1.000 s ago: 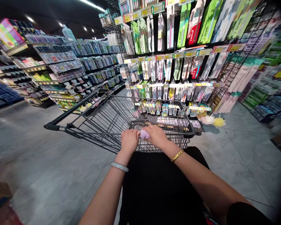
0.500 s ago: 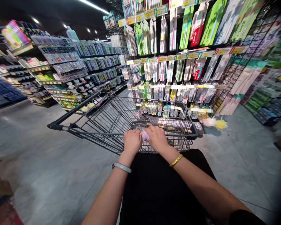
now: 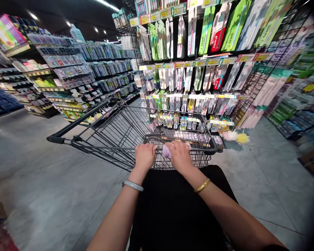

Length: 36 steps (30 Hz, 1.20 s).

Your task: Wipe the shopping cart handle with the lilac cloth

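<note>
A black wire shopping cart point(image 3: 115, 129) stands in front of me in a store aisle. My left hand point(image 3: 144, 157) is closed over the cart's near handle bar. My right hand point(image 3: 180, 157) is closed on the same bar a little to the right and also holds a small pale purple object point(image 3: 166, 152) between thumb and fingers. A light bangle sits on my left wrist and a gold bracelet on my right. The cart's basket looks empty.
A black wire rack point(image 3: 199, 66) hung with toothbrush packs stands just beyond the cart. Long shelves of goods point(image 3: 68, 76) run along the left. More stacked packs point(image 3: 295, 101) fill the right. Bath sponges point(image 3: 237, 136) lie at the rack's foot. Grey tiled floor point(image 3: 42, 181) spreads left.
The cart and my view have swung slightly; my right hand slid a little to the right along the handle. Both hands kept their hold.
</note>
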Motion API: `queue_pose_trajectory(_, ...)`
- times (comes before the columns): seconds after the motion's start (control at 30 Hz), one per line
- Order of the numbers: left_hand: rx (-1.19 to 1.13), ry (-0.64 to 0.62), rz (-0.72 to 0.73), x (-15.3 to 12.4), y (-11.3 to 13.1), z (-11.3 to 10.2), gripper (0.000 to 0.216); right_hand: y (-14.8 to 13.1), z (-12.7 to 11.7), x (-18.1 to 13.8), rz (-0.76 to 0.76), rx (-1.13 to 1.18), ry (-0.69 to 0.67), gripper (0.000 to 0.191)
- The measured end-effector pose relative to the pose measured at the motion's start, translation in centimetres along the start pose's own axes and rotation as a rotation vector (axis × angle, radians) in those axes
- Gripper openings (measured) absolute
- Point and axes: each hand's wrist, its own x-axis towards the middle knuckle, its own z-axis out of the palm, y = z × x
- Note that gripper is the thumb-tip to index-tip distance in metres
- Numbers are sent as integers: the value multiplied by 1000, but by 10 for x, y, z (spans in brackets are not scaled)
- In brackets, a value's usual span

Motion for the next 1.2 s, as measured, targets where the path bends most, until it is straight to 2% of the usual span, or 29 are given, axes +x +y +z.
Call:
queue_pose_trajectory(0.07, -5, -10, 11, -1, -2, -2, 44, -4, 0, 4, -84, 21, -13, 63)
queue_pose_trajectory(0.1, -13, -16, 15, -2, -4, -3, 44, 2, -3, 2, -104, 31, -25, 64)
queue_pose_trajectory(0.2, -41, -39, 8, -4, -9, -3, 46, 45, -17, -13, -73, 28, -70, 61)
queue_pose_trajectory(0.3, -70, -8, -52, -4, -4, 1, 45, 79, -27, -27, 30, -29, -42, 58)
queue_pose_trajectory(0.37, -106, 73, -104, -1, 10, 4, 40, 77, -25, -29, 97, -55, -4, 52)
queue_pose_trajectory(0.43, -165, 123, -83, 2, 32, 7, 36, 58, -19, -24, 124, -57, 17, 47)
queue_pose_trajectory(0.53, -242, 61, 33, 5, 64, 8, 37, 35, -12, -15, 51, -40, 19, 47)
queue_pose_trajectory(0.6, -251, 5, 62, 5, 75, 8, 40, 40, -15, -15, -9, -11, -14, 48)
queue_pose_trajectory(0.7, -235, -34, 113, 5, 77, 7, 41, 68, -26, -21, -12, 25, -87, 49)
queue_pose_trajectory(0.77, -211, -26, 137, 5, 77, 7, 39, 78, -31, -23, 53, 4, -91, 47)
queue_pose_trajectory(0.9, -146, 7, 108, 6, 79, 10, 34, 52, -20, -16, 125, -49, -14, 43)
queue_pose_trajectory(1.0, -140, -3, 128, 7, 76, 11, 33, 40, -9, -15, 24, -37, 49, 44)
queue_pose_trajectory(1.1, -162, -1, 125, 7, 68, 11, 39, 65, -13, -27, -65, -18, 32, 47)
queue_pose_trajectory(1.2, -174, 9, 102, 6, 64, 12, 41, 94, -24, -41, -27, -37, 31, 52)
